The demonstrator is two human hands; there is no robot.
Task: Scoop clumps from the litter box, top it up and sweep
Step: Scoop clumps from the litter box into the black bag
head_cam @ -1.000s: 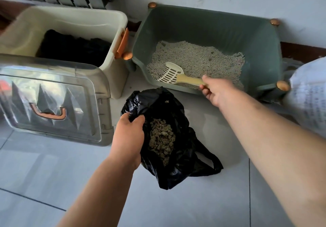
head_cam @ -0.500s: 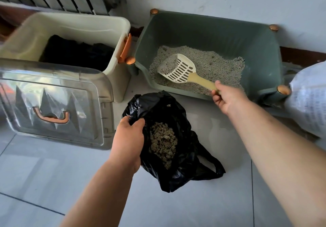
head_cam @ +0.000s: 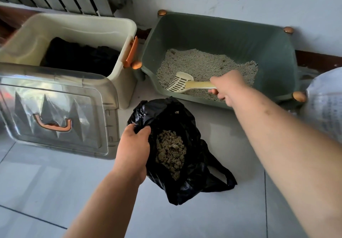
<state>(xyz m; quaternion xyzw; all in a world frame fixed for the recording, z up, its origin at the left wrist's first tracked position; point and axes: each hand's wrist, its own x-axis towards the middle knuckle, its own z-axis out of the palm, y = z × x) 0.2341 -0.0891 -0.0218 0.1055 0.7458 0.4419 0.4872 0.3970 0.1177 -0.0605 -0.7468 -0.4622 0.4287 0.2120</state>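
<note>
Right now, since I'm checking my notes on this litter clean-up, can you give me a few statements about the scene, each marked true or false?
1. The right hand holds the scoop by its handle. True.
2. The left hand grips the black bag's edge. True.
3. The scoop is over the black bag. False: its head lies in the litter box, on the litter.
4. The black bag is empty. False: clumps lie inside it.
5. The cream bin is open, its clear lid off, in front of it. True.
</note>
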